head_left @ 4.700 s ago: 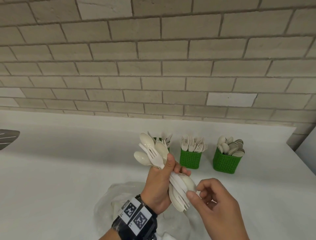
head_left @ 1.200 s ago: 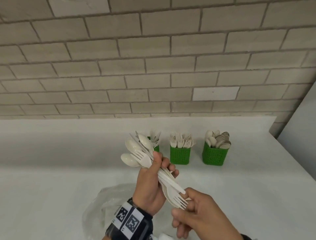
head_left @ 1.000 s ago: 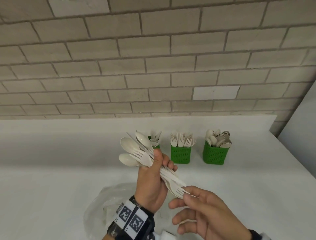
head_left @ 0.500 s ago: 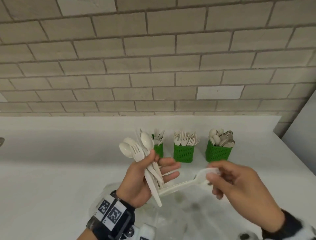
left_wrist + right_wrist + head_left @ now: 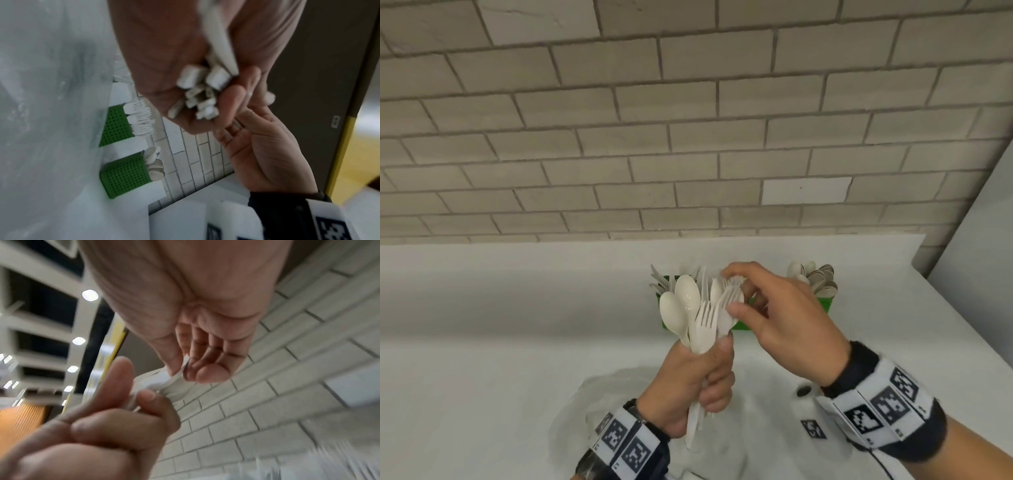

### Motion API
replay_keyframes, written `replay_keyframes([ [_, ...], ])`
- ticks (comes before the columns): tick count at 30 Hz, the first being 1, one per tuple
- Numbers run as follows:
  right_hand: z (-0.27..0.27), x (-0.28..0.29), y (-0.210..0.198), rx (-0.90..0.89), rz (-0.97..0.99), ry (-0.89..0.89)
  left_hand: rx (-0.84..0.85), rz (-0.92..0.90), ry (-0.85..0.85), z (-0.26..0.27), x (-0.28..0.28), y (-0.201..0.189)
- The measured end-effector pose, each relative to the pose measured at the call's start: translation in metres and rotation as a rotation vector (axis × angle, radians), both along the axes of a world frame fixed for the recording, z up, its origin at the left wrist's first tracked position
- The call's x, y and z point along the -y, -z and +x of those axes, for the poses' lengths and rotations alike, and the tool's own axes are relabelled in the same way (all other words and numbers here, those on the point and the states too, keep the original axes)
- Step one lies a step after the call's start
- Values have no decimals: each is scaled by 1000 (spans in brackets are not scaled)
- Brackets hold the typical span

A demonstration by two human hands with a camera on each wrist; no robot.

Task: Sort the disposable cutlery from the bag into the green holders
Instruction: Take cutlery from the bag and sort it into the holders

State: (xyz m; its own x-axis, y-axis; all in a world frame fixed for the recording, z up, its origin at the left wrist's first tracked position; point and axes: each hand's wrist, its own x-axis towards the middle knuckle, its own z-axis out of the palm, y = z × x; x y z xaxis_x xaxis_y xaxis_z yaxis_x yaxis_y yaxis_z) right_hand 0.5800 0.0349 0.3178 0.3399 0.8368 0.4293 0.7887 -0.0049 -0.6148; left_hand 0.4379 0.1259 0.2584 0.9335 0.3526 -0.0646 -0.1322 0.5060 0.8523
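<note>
A person's left hand (image 5: 690, 380) grips a bundle of white plastic cutlery (image 5: 697, 313) upright above a clear bag (image 5: 585, 407), while the right hand (image 5: 779, 320) pinches a fork (image 5: 729, 301) at the bundle's top. Three green holders (image 5: 117, 125), already stocked, stand near the counter's (image 5: 500, 342) back edge.

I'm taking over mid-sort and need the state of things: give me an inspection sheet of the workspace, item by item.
Surface: white counter, plain.
Job's things: mixed bundle of spoons and forks; clear bag on the counter below it; green holder of forks, green holder of spoons; a third holder is mostly hidden.
Clutter: nothing seen.
Grippers: left hand grips the bundle's handles; right hand pinches a piece at the bundle's top.
Cables: nothing seen.
Surroundings: brick wall behind.
</note>
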Motion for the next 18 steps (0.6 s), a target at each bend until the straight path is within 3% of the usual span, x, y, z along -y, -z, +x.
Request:
replay_keyframes([
  [2,-5,5,17,-400,106,21,-62,146,-135,3,4,-4],
  [4,-16,14,36,-935,154,61,-70,271,-302,7,8,-8],
  [7,-34,17,67,-1592,-86,24,-55,365,-499,16,19,-13],
  [9,-44,13,76,-1860,-132,-68,-136,375,-589,25,28,-11],
  [11,-49,6,76,-2030,-27,-135,-227,362,-665,34,38,-6],
  [14,-54,-2,72,-2121,223,-111,-361,434,-713,42,44,7],
  [16,-59,-3,72,-2044,369,-36,-341,450,-667,41,46,8],
  [18,-60,-5,77,-1934,441,68,-201,454,-611,40,49,3],
])
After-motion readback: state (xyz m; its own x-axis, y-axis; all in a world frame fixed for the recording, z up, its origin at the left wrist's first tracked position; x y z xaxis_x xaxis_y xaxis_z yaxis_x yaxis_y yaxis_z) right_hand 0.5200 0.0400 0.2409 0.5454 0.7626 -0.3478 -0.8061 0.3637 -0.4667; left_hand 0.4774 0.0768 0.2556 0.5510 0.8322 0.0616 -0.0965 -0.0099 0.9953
